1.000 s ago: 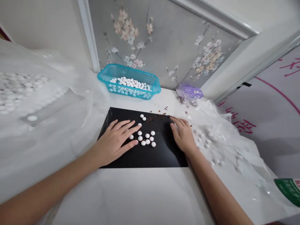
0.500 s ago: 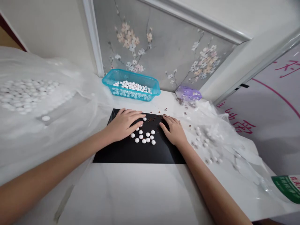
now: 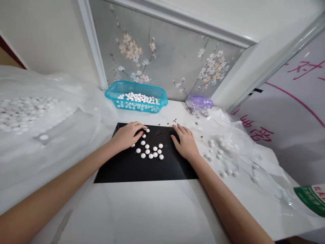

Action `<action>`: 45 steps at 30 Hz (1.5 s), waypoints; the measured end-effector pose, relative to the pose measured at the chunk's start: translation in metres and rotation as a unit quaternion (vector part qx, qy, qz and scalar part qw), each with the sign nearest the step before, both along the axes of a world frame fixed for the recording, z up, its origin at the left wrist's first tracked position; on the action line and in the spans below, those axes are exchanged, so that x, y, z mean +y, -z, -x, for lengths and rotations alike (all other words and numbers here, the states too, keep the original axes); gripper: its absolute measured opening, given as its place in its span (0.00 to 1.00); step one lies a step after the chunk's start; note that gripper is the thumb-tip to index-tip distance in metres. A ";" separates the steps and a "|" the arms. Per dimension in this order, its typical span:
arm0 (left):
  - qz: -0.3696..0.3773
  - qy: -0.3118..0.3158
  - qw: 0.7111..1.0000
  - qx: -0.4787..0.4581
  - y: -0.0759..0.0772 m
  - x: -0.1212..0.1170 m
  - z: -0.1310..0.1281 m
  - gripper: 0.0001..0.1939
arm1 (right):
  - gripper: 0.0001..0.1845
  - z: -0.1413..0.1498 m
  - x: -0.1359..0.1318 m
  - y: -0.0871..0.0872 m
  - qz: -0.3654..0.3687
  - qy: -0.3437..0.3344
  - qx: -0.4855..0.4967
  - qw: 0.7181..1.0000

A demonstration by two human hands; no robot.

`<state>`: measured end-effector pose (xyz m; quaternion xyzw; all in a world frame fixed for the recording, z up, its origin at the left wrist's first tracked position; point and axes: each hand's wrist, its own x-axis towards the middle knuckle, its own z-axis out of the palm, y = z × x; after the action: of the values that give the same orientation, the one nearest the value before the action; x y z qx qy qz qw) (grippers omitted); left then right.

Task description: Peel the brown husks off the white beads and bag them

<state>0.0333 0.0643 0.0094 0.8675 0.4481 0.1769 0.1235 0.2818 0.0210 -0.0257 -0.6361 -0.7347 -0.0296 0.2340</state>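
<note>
- Left hand point(image 3: 126, 136): moved from the near-left area of the black mat point(image 3: 142, 173) to its far-left part. Fingers loosely bent, thumb apart. Grip on a piece: cannot tell; the undersides of the fingers are hidden.
- White pieces point(image 3: 147, 151): lying in a loose cluster about the middle of the mat, extending towards its far-left side. About 14 in sight; more may be under the left hand. Effect of the hand's shift: the near-left part of the cluster is now exposed.
- At the left fingertips, 1 white piece sits just beside the index finger and 1 near the thumb. Contact: cannot tell.
- Right hand point(image 3: 186, 142): moved slightly inward over the far-right part of the mat. Open, fingers a little spread, no piece seen in it. Its fingertips are now nearer the brown bits point(image 3: 159, 132).
- Brown bits: scattered on the far part of the mat between the 2 hands, with some beyond its far edge.
- Blue basket point(image 3: 137, 96): beyond the mat, holding many white pieces; position on the table appears unchanged.
- Purple packet point(image 3: 199, 101): beyond the mat's far-right corner.
- Plastic bags with white pieces: 1 left of the mat point(image 3: 25, 145), 1 right point(image 3: 237, 149).
</note>
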 end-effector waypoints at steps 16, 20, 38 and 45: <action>0.000 -0.006 0.999 -0.049 0.002 0.001 -0.006 0.10 | 0.14 -0.011 -0.001 0.006 -0.053 -0.062 0.099 0.992; -0.018 -0.034 0.999 -0.016 -0.002 0.000 -0.010 0.09 | 0.13 -0.010 -0.003 0.004 -0.068 -0.090 0.110 0.987; 0.016 -0.088 0.995 -0.042 -0.002 0.010 -0.016 0.12 | 0.10 -0.008 -0.006 0.003 -0.138 -0.100 0.141 0.975; -0.012 0.006 0.985 -0.171 -0.008 -0.067 -0.027 0.07 | 0.09 -0.006 -0.009 -0.003 -0.183 -0.094 0.152 0.967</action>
<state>0.0604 -0.0029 0.0178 0.8286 0.4134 0.3268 0.1891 0.2874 0.0124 -0.0232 -0.5073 -0.7291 -0.0439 0.4574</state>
